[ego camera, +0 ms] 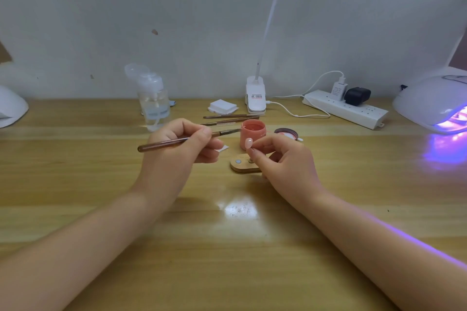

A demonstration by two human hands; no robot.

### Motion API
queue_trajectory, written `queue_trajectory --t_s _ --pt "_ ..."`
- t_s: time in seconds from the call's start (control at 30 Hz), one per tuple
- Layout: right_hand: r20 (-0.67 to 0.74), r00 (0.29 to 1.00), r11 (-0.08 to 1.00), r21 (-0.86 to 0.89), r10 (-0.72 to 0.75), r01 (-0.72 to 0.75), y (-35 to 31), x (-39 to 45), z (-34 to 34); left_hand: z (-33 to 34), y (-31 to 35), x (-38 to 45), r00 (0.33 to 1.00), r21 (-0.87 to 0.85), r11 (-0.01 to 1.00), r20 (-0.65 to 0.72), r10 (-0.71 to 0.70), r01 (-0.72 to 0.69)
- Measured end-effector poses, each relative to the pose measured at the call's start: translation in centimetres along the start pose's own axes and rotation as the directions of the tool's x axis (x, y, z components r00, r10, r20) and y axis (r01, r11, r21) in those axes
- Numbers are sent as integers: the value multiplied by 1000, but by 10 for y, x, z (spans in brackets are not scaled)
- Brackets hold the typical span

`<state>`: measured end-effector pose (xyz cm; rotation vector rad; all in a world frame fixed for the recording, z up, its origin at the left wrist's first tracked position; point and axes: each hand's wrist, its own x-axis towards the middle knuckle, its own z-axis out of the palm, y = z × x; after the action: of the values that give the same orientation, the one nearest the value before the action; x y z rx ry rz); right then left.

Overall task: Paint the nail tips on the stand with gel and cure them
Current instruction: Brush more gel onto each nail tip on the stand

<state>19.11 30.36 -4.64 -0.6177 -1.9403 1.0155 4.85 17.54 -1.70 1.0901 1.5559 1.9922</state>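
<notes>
At table centre | left hand [177,145] grips brush [182,140], bristles at gel pot [252,132] rim | right hand [283,159] pinches nail tip [249,143] over stand [243,165] | lit lamp [434,106] at 2 o'clock | judged: loading gel, painting and curing left.

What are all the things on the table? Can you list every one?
gel jar: 1, coral pink, open, centre
jar lid: 1, dark, right of jar
nail tip: 1, pale pink, above stand
wooden stand: 1, tan, centre
brush: 1, brown, held
spare brushes: 2, brown, behind jar
pump bottle: 1, clear, back left
wipes: 1 stack, white
clip lamp: 1, white
power strip: 1, white
curing lamp: 1, white, glowing purple, right
left hand: holds brush
right hand: pinches nail tip
</notes>
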Motion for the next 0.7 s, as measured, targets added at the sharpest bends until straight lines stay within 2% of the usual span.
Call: queue_trajectory --t_s 0.1,0.3,0.7 --pt "-11 1000 1000 -1 -6 5 0 0 0 3 -3 -13 988 118 981 55 147 -153" --pt "-19 1000 1000 -7 -17 17 1 1 0 4 -10 -26 951 231 925 146 272 -300" --pt "-12 999 999 -28 -41 41 2 0 0 5 -11 -31 933 280 894 190 306 -350"
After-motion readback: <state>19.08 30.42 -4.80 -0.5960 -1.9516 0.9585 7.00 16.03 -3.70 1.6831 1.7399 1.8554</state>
